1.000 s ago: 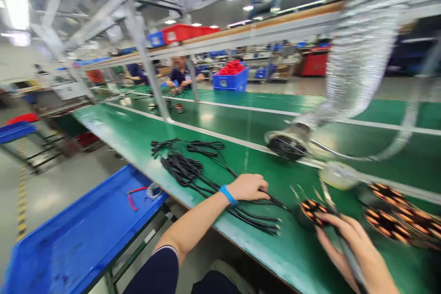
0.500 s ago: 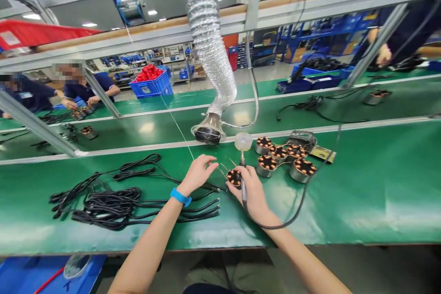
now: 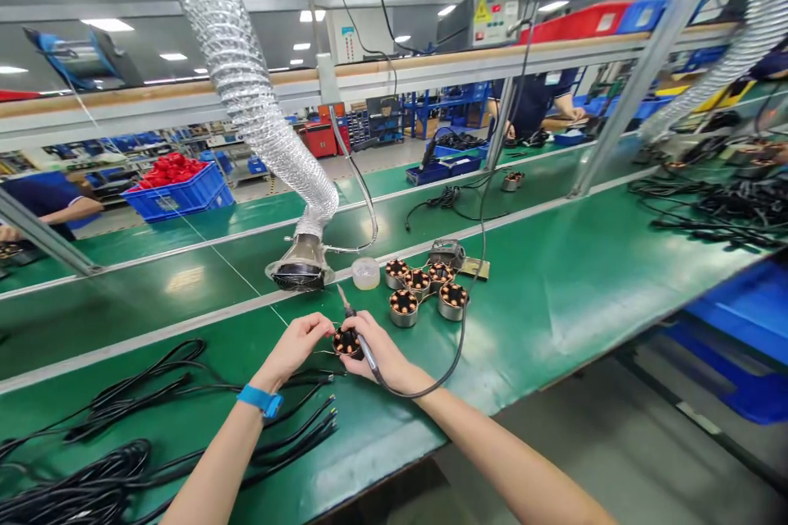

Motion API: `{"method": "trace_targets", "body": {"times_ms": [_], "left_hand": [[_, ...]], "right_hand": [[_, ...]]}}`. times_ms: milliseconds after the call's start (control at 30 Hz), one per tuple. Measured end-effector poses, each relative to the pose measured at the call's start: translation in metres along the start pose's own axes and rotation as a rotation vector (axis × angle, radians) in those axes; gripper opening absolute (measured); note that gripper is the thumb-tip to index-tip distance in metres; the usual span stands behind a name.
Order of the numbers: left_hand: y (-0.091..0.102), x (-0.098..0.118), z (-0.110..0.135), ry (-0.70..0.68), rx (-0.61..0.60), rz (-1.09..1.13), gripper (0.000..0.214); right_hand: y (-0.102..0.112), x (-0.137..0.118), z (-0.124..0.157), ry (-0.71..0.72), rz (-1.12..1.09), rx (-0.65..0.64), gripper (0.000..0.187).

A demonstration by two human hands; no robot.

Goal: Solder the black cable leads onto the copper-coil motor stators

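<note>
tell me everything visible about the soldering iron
The soldering iron is slim and pen-like, with a tapered, metallic-looking tip and a greyish handle. The right hand holds it aslant above the green table, tip pointing away from the person, seemingly touching nothing. A black cord leaves its rear end, loops right and rises.

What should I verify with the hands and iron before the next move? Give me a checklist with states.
1. Right hand has the iron: ok, held with its tip pointing away from the person.
2. Iron tip clear of left hand: ok, apart.
3. Coil steadied: ok, right fingers are around its edge.
4. Left fingers gripping a wire: cannot tell, too small.
5. Cord clear of the other coils: cannot tell; it crosses one in view.
6. Iron hot: cannot tell.
</note>
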State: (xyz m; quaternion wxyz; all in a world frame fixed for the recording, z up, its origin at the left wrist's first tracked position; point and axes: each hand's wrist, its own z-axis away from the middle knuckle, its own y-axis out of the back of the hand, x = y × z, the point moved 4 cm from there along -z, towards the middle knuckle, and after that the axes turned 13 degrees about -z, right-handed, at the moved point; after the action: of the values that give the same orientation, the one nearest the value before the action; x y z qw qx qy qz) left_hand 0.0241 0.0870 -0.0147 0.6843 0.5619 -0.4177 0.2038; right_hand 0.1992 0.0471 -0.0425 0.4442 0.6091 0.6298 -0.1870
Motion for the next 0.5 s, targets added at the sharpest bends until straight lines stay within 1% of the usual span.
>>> {"method": "trace_targets", "body": {"times_ms": [67, 167, 200, 233, 300, 367, 433, 500], "left_hand": [[0.002, -0.001, -0.005, -0.003, 0.060, -0.071, 0.041], [0.012, -0.005, -0.010, -0.037, 0.199, -0.256, 0.042], [0.016, -0.006, -0.011, -0.057, 0.227, -0.327, 0.042], [0.019, -0.007, -0.012, -0.075, 0.226, -0.393, 0.041], [0.023, -0.011, -0.014, -0.089, 0.152, -0.483, 0.039], [0.025, -0.013, -0.014, -0.094, 0.040, -0.473, 0.039], [0.024, -0.013, -0.012, -0.105, -0.053, -0.340, 0.039], [0.019, -0.011, -0.011, -0.073, -0.092, -0.138, 0.040]], "right_hand": [[0.000, 0.001, 0.002, 0.016, -0.027, 0.022, 0.052], [0.001, 0.002, 0.005, 0.024, -0.052, 0.054, 0.051], [0.001, 0.002, 0.005, 0.020, -0.056, 0.060, 0.050], [0.000, 0.003, 0.005, 0.017, -0.059, 0.065, 0.049], [-0.001, 0.005, 0.004, 0.015, -0.059, 0.081, 0.047], [-0.003, 0.008, 0.004, 0.009, -0.054, 0.103, 0.045], [-0.004, 0.010, 0.003, -0.004, -0.044, 0.111, 0.044], [-0.004, 0.011, 0.002, -0.017, -0.038, 0.107, 0.043]]}}
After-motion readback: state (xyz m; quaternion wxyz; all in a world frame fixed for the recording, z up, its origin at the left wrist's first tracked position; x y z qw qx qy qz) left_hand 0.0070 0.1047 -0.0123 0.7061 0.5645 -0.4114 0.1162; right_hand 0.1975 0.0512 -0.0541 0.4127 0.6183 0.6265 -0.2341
